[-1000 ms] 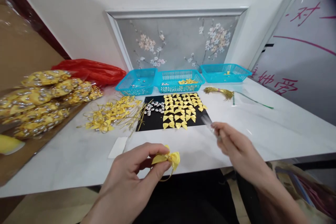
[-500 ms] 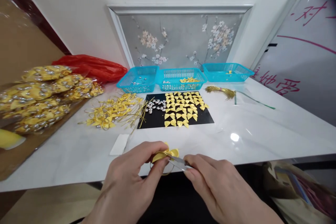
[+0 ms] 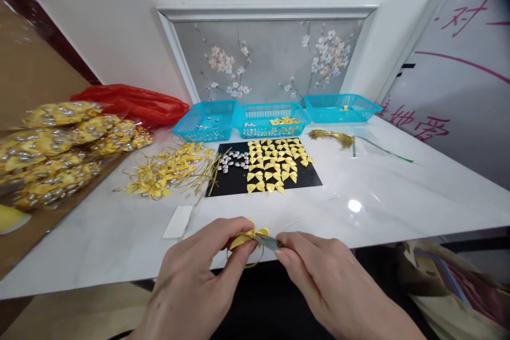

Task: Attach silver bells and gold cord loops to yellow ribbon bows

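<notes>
Over the table's front edge, my left hand (image 3: 203, 271) pinches a yellow ribbon bow (image 3: 243, 240) between thumb and fingertips. A thin gold cord (image 3: 255, 264) loops below the bow. My right hand (image 3: 322, 271) is closed around a pair of small scissors (image 3: 268, 242); their handles are hidden in the fingers. The metal blades point left and touch the middle of the bow, by my left fingertips. Beyond my hands, rows of yellow bows (image 3: 273, 164) lie on a black mat (image 3: 305, 178), beside silver bells (image 3: 234, 160).
To the left are a heap of corded yellow bows (image 3: 163, 170), bagged bows (image 3: 59, 143) and a red plastic bag (image 3: 131, 103). A white card (image 3: 178, 222) lies near the front. Blue baskets (image 3: 205, 119) line the back, with a gold cord bundle (image 3: 332, 138) before the right one.
The scissors' blades stood apart before and now look closed together at the bow. Both hands keep nearly the same place; the view has shifted slightly.
</notes>
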A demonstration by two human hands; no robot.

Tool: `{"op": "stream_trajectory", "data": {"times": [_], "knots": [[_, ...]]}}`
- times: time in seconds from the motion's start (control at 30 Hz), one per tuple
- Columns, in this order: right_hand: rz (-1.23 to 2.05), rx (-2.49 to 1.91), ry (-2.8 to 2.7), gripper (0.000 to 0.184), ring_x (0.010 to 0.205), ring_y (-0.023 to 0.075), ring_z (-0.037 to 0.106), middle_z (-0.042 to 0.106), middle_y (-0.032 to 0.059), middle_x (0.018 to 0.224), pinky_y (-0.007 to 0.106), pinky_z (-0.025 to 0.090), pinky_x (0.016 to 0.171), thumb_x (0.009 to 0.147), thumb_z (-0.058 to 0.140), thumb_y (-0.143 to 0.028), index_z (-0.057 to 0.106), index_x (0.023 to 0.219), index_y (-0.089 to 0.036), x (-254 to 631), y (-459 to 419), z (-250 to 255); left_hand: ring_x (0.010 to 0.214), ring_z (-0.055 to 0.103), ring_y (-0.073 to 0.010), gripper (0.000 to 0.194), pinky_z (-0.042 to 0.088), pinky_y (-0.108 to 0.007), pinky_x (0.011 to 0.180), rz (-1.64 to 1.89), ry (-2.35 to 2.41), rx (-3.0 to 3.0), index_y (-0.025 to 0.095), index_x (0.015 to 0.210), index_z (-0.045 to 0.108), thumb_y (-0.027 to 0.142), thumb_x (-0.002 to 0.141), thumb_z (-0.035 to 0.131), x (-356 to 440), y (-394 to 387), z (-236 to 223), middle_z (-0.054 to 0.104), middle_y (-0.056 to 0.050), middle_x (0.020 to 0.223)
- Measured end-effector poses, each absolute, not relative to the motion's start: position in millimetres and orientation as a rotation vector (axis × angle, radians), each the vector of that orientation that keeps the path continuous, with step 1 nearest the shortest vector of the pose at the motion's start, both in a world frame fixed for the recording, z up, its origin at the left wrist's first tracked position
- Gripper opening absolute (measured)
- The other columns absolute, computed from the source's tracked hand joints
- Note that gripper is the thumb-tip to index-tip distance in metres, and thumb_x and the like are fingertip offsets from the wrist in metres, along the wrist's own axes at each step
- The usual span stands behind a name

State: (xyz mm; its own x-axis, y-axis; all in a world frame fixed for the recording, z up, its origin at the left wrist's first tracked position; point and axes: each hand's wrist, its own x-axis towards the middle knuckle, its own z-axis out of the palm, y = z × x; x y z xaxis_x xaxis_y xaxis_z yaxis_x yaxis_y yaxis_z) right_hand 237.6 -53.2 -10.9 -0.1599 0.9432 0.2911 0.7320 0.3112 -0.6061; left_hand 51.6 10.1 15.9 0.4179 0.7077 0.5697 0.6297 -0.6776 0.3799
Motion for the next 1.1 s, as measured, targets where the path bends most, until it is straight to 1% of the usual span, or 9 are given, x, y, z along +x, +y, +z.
{"op": "stream_trajectory", "data": {"times": [0.4, 0.53, 0.67, 0.87, 0.97, 1.1], "knots": [[0.542, -1.477, -1.925, 0.042, 0.062, 0.0197, 0.067, 0.068, 0.0051, 0.078, 0.029, 0.044, 0.056, 0.105, 0.024, -0.035, 0.061, 0.096, -0.017, 238.2, -53.4, -8.0, 0.058, 0.074, -0.0184, 0.010, 0.064, -0.029, 0.065, 1.118, 1.328, 2.419, 0.027, 0.083, 0.075, 0.030, 0.077, 0.068, 52.2, 6.8, 17.7, 0.081, 0.002, 0.074], [0.572, -1.473, -1.936, 0.043, 0.064, 0.0201, 0.067, 0.068, 0.0057, 0.081, 0.030, 0.045, 0.058, 0.105, 0.023, -0.036, 0.061, 0.098, -0.017, 236.8, -53.4, -9.0, 0.060, 0.074, -0.0183, 0.012, 0.063, -0.028, 0.067, 1.092, 1.320, 2.415, 0.028, 0.087, 0.075, 0.028, 0.077, 0.068, 52.9, 7.4, 15.8, 0.081, 0.002, 0.077], [0.559, -1.468, -1.938, 0.042, 0.066, 0.0204, 0.068, 0.069, 0.0059, 0.081, 0.029, 0.045, 0.059, 0.105, 0.023, -0.036, 0.061, 0.099, -0.017, 235.7, -53.3, -9.8, 0.064, 0.076, -0.0187, 0.013, 0.063, -0.029, 0.070, 1.079, 1.313, 2.411, 0.029, 0.089, 0.075, 0.029, 0.079, 0.067, 51.9, 6.2, 14.3, 0.081, 0.003, 0.079], [0.551, -1.457, -1.884, 0.040, 0.063, 0.0189, 0.066, 0.069, 0.0040, 0.077, 0.028, 0.043, 0.056, 0.104, 0.026, -0.034, 0.061, 0.094, -0.018, 234.8, -50.9, -11.6, 0.065, 0.076, -0.0192, 0.012, 0.063, -0.028, 0.069, 1.076, 1.306, 2.410, 0.029, 0.088, 0.075, 0.029, 0.078, 0.068, 50.6, 5.2, 13.9, 0.081, 0.003, 0.079], [0.564, -1.451, -1.859, 0.039, 0.061, 0.0172, 0.063, 0.068, 0.0028, 0.075, 0.027, 0.041, 0.055, 0.104, 0.027, -0.033, 0.060, 0.090, -0.019, 233.3, -51.0, -12.0, 0.063, 0.075, -0.0199, 0.011, 0.063, -0.030, 0.068, 1.069, 1.321, 2.396, 0.029, 0.087, 0.075, 0.030, 0.078, 0.069, 51.9, 6.0, 13.2, 0.081, 0.003, 0.078], [0.602, -1.470, -1.820, 0.039, 0.057, 0.0159, 0.059, 0.065, 0.0014, 0.071, 0.027, 0.041, 0.055, 0.104, 0.028, -0.034, 0.058, 0.085, -0.020, 231.2, -51.5, -9.6, 0.064, 0.075, -0.0203, 0.012, 0.063, -0.032, 0.071, 1.046, 1.344, 2.357, 0.029, 0.087, 0.075, 0.030, 0.078, 0.068, 53.1, 6.9, 12.4, 0.080, 0.002, 0.078]]}}
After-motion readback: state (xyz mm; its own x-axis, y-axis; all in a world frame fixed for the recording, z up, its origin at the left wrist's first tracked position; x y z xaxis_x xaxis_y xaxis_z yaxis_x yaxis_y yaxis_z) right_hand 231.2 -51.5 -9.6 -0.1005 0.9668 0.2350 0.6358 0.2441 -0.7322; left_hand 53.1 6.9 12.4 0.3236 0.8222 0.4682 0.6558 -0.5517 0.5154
